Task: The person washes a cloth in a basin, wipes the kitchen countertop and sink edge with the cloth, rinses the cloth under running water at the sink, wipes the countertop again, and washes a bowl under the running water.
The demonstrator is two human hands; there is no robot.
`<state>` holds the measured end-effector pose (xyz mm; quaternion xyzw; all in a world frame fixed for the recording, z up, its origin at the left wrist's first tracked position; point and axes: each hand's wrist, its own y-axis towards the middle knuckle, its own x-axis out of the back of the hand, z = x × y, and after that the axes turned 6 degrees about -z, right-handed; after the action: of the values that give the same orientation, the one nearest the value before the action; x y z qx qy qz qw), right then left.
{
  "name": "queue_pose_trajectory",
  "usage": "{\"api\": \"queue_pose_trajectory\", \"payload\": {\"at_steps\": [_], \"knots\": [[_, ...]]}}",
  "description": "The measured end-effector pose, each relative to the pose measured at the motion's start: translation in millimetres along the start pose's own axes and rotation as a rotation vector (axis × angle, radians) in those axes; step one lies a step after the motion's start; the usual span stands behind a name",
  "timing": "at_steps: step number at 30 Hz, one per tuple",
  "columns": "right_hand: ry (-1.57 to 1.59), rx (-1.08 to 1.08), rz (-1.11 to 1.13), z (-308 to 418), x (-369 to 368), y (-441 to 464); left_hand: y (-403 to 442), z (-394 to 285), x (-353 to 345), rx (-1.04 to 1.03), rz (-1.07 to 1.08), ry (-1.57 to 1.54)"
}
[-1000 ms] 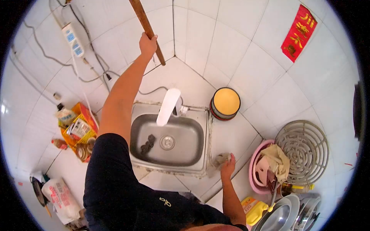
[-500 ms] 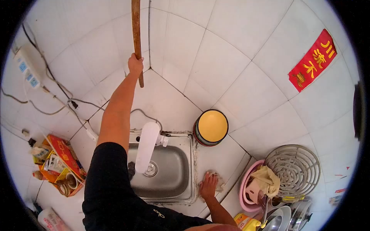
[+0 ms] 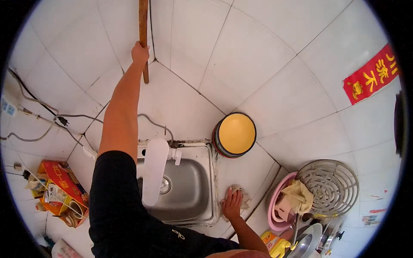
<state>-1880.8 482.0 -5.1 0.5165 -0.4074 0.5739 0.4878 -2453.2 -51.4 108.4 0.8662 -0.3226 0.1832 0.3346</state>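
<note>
My left hand (image 3: 140, 53) is wrapped round a wooden stick (image 3: 143, 26) held near the tiled wall corner. The stick's upper part runs out of view, and its lower end points down past my fist. My right hand (image 3: 232, 204) lies palm down, fingers stretched out, on a crumpled rag (image 3: 245, 198) on the white countertop (image 3: 234, 174), right of the sink. Between my arms is the steel sink (image 3: 189, 189), with a white faucet unit (image 3: 155, 172) reaching over it.
Stacked bowls, the top one yellow inside (image 3: 235, 133), stand behind the sink's right corner. At right are a pink basin (image 3: 272, 215), a round metal rack (image 3: 329, 187) and a yellow bottle (image 3: 275, 245). A red box (image 3: 64, 180) with odds and ends and loose cables (image 3: 38, 138) occupy the left.
The view has shifted a little. My left hand still grips the stick by the corner, and my right hand stays on the rag, with more of the rag showing above the fingers.
</note>
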Motion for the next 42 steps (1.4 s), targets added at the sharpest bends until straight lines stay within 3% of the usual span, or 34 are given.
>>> {"api": "queue_pose_trajectory", "payload": {"at_steps": [4,10,12,13,14,15,16,17,21,23,25,27,29,31,32,35,36,39,40,41,42], "knots": [[0.008,-0.045,0.052,4,4,3,-9,-2,-1,0.036,0.018,0.008],[-0.012,-0.035,0.032,-2,-7,-1,-40,17,0,-0.149,-0.305,0.214],[0.009,-0.046,0.047,-3,-6,-3,-49,10,27,0.012,0.028,0.032],[0.017,-0.036,0.028,-4,-3,2,-63,-7,47,-0.068,0.049,0.024],[0.023,-0.029,0.016,-1,0,1,-33,65,27,-0.317,0.115,-0.041],[0.031,-0.015,-0.017,0,-1,2,-28,45,42,-0.240,0.266,0.310],[-0.003,-0.051,0.066,2,3,7,-34,53,45,-0.523,0.021,0.216],[0.038,-0.061,0.026,-3,-5,1,-111,-68,124,0.084,0.176,-0.317],[0.025,-0.067,-0.026,-7,-14,-3,-178,-124,208,-0.157,0.141,-0.543],[0.025,-0.047,-0.033,-7,-12,-2,-226,-151,252,-0.344,0.044,-0.427],[0.065,0.006,-0.067,-12,-10,0,-278,-149,273,-0.388,-0.050,-0.614],[0.089,0.033,-0.082,-27,-13,10,-344,-157,298,-0.280,-0.033,-0.611],[0.324,-0.009,-0.112,-46,-7,30,-401,-139,322,-0.241,0.157,-0.561],[0.152,-0.032,-0.230,-71,-8,58,-456,-126,348,-0.089,0.350,-0.514],[0.064,-0.059,-0.389,-78,-11,77,-474,-117,360,-0.240,0.377,-0.330],[0.050,-0.150,-0.554,-116,-67,144,-521,-129,400,-0.504,0.434,-0.133],[0.036,-0.137,-0.580,-119,-73,150,-534,-135,406,-0.491,0.479,-0.171],[-0.051,-0.192,-0.192,-44,-43,164,-567,-143,409,-0.403,0.603,-0.221],[0.004,-0.112,-0.419,-32,-55,152,-576,-143,406,-0.303,0.646,-0.218],[0.059,0.079,-0.422,-28,-62,140,-585,-145,404,-0.206,0.687,-0.217],[0.109,0.100,-0.391,-16,-56,133,-592,-146,401,-0.106,0.729,-0.218]]}}
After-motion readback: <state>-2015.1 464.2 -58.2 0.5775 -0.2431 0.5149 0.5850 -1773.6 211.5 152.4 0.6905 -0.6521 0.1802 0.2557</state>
